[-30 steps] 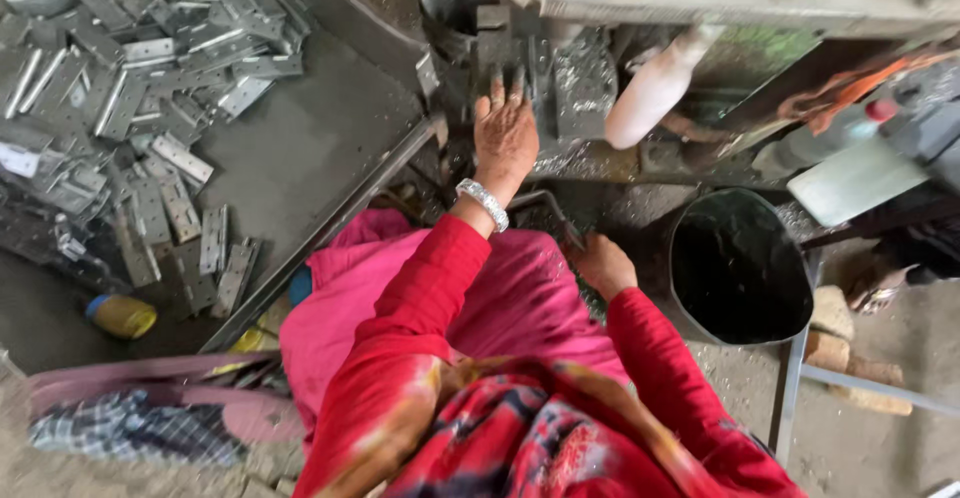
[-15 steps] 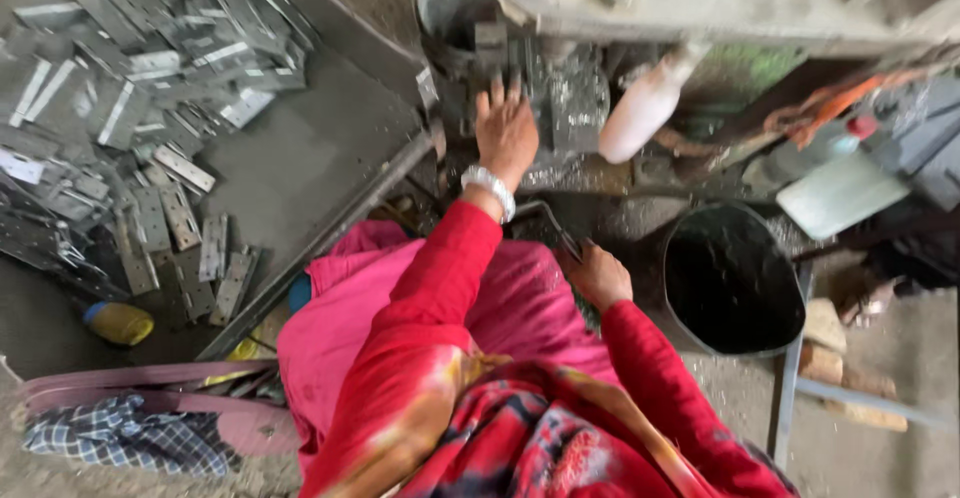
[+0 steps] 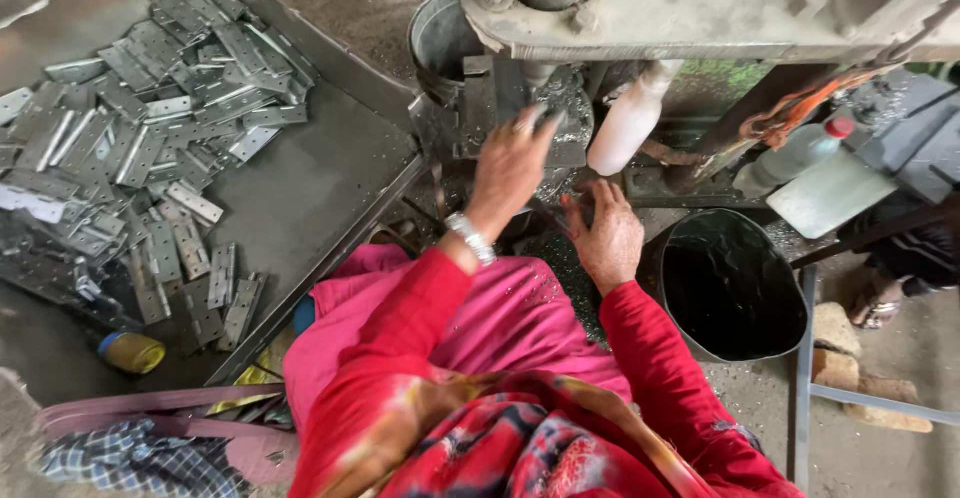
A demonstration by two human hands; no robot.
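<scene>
Steel hinge plates [image 3: 150,148] heaped on worktop [image 3: 330,173]. Left hand [image 3: 510,163] at press bed [image 3: 500,108], fingers curled (grip unclear). Right hand [image 3: 605,238] open, spread. Best kept clear of ram.

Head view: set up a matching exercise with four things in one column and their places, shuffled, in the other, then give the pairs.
Things:
1. hinges
2. bucket
3. white bottle
4. yellow cap

Places:
A. under the machine, above the right hand
B. far left, at the tray's near edge
C. piled on the tray
D. on the floor, right of the right hand

Pairs: 1-C, 2-D, 3-A, 4-B
</scene>
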